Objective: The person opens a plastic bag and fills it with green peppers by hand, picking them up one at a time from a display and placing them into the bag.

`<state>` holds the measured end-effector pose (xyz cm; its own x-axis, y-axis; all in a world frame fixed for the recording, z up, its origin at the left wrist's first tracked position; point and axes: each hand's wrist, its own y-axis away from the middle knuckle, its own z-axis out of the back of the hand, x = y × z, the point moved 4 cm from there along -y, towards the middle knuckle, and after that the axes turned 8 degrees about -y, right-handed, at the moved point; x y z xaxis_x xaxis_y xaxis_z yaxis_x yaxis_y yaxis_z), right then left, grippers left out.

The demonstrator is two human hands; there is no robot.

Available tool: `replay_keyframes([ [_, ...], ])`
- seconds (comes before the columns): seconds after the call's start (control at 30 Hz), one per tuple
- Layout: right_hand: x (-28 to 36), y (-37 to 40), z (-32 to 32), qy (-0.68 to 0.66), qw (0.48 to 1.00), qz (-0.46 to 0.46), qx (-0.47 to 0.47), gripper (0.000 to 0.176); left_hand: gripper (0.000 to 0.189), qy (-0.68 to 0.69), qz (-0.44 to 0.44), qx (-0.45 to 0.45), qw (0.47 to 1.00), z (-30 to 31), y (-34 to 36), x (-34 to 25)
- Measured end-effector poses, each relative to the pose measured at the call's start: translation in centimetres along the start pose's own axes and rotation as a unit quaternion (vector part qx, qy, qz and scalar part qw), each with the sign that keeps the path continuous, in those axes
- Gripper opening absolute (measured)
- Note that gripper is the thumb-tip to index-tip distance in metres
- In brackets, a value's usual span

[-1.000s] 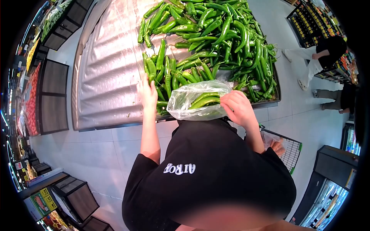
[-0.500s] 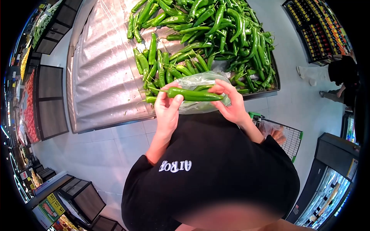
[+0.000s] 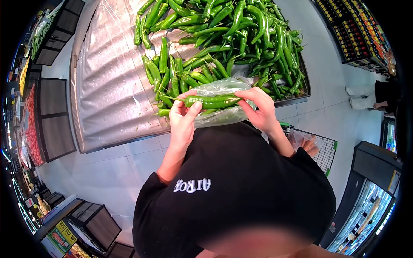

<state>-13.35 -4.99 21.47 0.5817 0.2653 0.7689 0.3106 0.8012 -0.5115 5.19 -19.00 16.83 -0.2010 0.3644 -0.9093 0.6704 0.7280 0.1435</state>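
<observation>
A long green chili pepper (image 3: pixel 213 102) lies level between my two hands. My left hand (image 3: pixel 183 115) pinches its stem end, thumb in front. My right hand (image 3: pixel 261 107) has fingers and thumb closed at the tip end. Behind and below the pepper is a clear plastic bag (image 3: pixel 223 118); how firmly each hand grips the bag is hidden. Some green shows through the plastic under the pepper. Just past my hands a heap of green chili peppers (image 3: pixel 258 38) covers the right part of a display stand (image 3: pixel 112 81).
A wire shopping cart (image 3: pixel 320 150) with a bagged item stands right of my body. A person (image 3: pixel 365 99) stands farther right, near stocked shelves (image 3: pixel 350 34). Produce bins (image 3: pixel 53 118) line the left side, and a refrigerated case (image 3: pixel 365 215) is at lower right.
The pepper in my hands has turned slightly, and my right fingers have closed in at its tip. The view has shifted a little. The person at right appears lower in view.
</observation>
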Motion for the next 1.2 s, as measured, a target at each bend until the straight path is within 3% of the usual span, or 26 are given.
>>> replay_keyframes([
  [0.27,0.7,-1.0,-0.4,0.065,0.990,0.085,0.091,0.037,0.036,0.011,0.037,-0.011,0.999,0.2,-0.4,0.4],
  [0.4,0.1,-0.9,-0.7,0.033,0.993,0.059,0.092,0.035,0.035,0.015,0.029,-0.012,0.999,-0.3,-0.2,-0.4],
  [0.57,-0.5,-0.7,-0.4,-0.084,0.993,-0.028,0.082,0.034,0.035,-0.048,-0.049,0.032,0.997,-0.9,0.4,-1.2],
  [0.67,-1.8,-0.4,-0.8,-0.194,0.970,-0.108,0.098,0.018,0.038,-0.059,-0.073,0.054,0.994,-1.6,1.0,-2.0],
  [0.7,-2.8,0.3,-1.3,-0.278,0.936,-0.183,0.113,0.014,0.037,-0.061,-0.067,0.049,0.995,-1.8,1.2,-2.3],
  [0.77,-4.4,2.2,-2.4,-0.434,0.828,-0.327,0.138,0.023,0.035,-0.065,-0.053,0.039,0.996,-2.2,1.4,-2.6],
  [0.8,-3.3,1.6,-3.2,-0.406,0.855,-0.310,0.090,0.049,0.034,-0.089,-0.084,0.050,0.991,-2.3,1.4,-2.6],
  [0.87,-3.0,2.2,-3.6,-0.450,0.776,-0.423,0.129,0.053,0.031,-0.137,-0.144,0.072,0.977,-2.3,1.4,-2.2],
  [0.9,-2.9,2.6,-3.9,-0.469,0.729,-0.477,0.146,0.056,0.032,-0.120,-0.111,0.069,0.984,-2.1,1.4,-1.9],
  [0.97,-2.2,2.9,-4.0,-0.455,0.704,-0.516,0.177,0.063,0.032,-0.086,-0.044,0.062,0.993,-1.8,1.6,-1.2],
  [1.03,-1.3,2.6,-3.6,-0.392,0.759,-0.484,0.190,0.067,0.037,-0.096,-0.065,0.027,0.993,-1.9,1.3,-0.8],
  [1.2,-0.6,2.5,-2.0,-0.396,0.805,-0.410,0.166,0.076,0.046,-0.188,-0.101,-0.076,0.974,-2.3,0.9,0.3],
])
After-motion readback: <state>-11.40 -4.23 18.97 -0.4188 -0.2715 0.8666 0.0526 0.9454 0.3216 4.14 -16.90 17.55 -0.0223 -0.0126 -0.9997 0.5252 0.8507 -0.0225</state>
